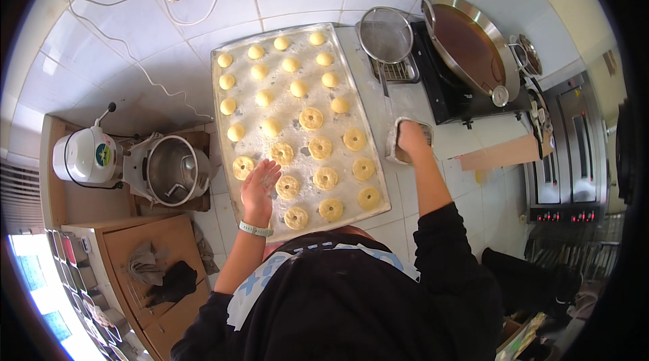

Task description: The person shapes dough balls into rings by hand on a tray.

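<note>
A large floured metal tray [346, 80] lies in front of me with several rows of pale dough pieces. Smooth round dough balls [263, 97] fill the far part, while flattened dough rings [320, 140] with a central hole cover the near part. My left hand [257, 192] hovers over the tray's near left, palm turned up and fingers extended, dusted with white flour. It is close to two dough rings and holds nothing visible. To the right of the tray, my right hand [411, 138] reaches into a small rectangular container [392, 146]; its fingertips are hidden inside.
At the back right, a wide pan of dark brown liquid [466, 43] sits on a black stove [438, 101]. A mesh strainer [386, 35] rests beside it. Left of the tray stand a metal pot [177, 170] and a white appliance [88, 157]. An oven [564, 158] is at far right.
</note>
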`<state>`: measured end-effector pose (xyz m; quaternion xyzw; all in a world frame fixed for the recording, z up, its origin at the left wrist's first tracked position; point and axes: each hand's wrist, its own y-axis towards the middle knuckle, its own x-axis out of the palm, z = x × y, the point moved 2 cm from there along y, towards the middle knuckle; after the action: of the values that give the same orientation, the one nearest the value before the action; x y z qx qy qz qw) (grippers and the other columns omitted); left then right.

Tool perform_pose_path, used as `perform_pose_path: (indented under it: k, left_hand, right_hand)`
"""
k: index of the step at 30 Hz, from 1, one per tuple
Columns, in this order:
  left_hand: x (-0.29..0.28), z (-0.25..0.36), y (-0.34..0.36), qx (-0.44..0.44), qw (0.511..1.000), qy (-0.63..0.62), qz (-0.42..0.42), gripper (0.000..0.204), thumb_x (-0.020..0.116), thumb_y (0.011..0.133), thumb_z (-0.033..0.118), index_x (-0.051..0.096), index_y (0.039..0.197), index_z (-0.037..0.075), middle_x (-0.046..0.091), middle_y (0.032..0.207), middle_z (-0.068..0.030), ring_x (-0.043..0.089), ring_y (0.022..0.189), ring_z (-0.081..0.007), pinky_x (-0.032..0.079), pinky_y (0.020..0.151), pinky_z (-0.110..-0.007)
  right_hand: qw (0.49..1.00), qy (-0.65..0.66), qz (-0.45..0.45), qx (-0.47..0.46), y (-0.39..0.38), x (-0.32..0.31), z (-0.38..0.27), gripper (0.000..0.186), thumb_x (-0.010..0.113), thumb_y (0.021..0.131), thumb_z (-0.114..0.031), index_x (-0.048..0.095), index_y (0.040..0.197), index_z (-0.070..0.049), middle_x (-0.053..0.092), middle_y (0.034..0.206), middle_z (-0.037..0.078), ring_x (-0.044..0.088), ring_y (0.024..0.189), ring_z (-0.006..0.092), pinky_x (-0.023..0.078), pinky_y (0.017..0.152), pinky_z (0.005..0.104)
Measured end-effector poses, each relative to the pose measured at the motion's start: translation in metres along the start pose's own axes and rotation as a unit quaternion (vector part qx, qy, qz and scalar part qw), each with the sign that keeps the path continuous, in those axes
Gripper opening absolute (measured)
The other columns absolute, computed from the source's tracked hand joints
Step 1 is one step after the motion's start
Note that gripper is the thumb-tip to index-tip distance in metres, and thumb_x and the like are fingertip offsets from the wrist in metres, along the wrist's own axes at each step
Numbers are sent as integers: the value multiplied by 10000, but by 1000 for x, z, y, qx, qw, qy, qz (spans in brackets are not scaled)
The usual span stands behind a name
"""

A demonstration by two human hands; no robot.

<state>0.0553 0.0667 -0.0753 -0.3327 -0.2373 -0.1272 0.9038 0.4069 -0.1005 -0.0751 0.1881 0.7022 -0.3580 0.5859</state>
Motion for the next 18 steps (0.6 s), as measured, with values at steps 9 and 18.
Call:
perform_pose_path:
  k: [9, 18]
  left_hand:
    - [44, -28, 15, -94, 983, 17, -155, 441, 489, 919, 298, 484, 1155, -75, 568, 1119, -191, 551, 1061, -292, 449, 936, -366]
    - [101, -48, 27, -341, 837, -268, -334, 896, 398, 852, 617, 234, 1317, -131, 356, 1341, -253, 375, 1240, -336, 302, 1048, -395]
  right_hand:
    - [986, 93, 93, -102, -48, -25, 0, 170, 479, 830, -86, 612, 843, 19, 621, 903, 200, 605, 814, 363, 475, 727, 444]
    - [934, 138, 154, -293, -79, 21, -136, 583, 371, 921, -357, 343, 1307, 80, 368, 1350, 228, 338, 1270, 343, 228, 1054, 472]
